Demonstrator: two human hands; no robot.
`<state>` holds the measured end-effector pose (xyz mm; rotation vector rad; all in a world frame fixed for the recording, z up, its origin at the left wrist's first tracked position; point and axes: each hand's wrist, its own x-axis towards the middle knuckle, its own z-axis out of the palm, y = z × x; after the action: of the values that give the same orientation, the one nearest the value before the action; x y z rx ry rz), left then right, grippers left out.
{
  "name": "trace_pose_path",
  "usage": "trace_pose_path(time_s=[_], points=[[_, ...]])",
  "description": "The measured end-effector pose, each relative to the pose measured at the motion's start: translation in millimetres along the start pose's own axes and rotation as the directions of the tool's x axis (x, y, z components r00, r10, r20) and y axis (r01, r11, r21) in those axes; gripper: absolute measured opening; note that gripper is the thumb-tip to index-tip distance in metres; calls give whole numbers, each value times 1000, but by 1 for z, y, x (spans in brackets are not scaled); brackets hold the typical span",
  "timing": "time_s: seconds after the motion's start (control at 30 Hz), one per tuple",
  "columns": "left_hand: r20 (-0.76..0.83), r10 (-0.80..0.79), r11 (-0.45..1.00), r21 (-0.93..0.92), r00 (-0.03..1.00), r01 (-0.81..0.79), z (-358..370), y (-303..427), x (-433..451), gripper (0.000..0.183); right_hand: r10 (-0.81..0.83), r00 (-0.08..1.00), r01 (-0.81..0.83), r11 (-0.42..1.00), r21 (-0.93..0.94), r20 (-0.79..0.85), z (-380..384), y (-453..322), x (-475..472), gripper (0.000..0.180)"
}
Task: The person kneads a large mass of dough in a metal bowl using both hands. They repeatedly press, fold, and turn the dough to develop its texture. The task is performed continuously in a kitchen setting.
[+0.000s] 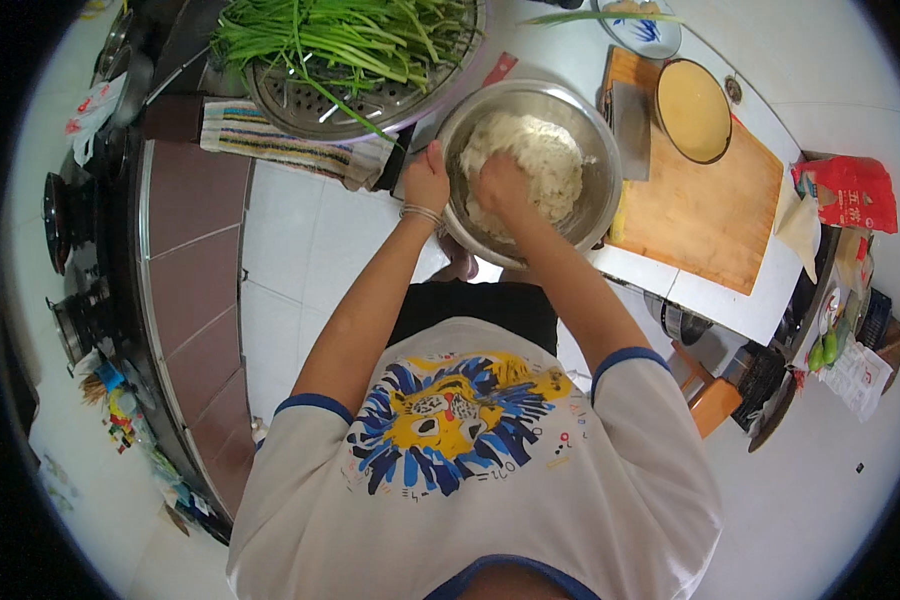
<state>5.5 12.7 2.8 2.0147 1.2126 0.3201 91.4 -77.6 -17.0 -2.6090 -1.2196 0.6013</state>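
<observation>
A wide stainless-steel bowl [606, 169] stands in front of me, partly over the counter's edge. Inside it is a rough, pale mass of dough [559, 161]. My left hand [426, 180] grips the bowl's left rim, the thumb along the top edge. Pressed into the left part of the dough is my right hand [502, 186]; its fingers are curled into the dough and partly hidden. Thin bracelets circle my left wrist.
Long green stalks [367, 41] lie on a perforated steel tray [292, 97], above a striped cloth [277, 142]. Right of the bowl, a cleaver [630, 135] and a yellow round dish [694, 111] rest on a wooden board [709, 217]. A red bag [855, 191] stands farther right.
</observation>
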Motion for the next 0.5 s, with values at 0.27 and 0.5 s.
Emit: trace_pose_path(time_s=[0.27,0.5], points=[[-84,-110,993,-45,990,106,7,9,2,58,-217,905,241,970,-21,367,-40,20,-5,35],[-21,-86,993,-80,996,84,2,8,2,58,-81,927,-7,972,234,366,-118,28,-51,31]])
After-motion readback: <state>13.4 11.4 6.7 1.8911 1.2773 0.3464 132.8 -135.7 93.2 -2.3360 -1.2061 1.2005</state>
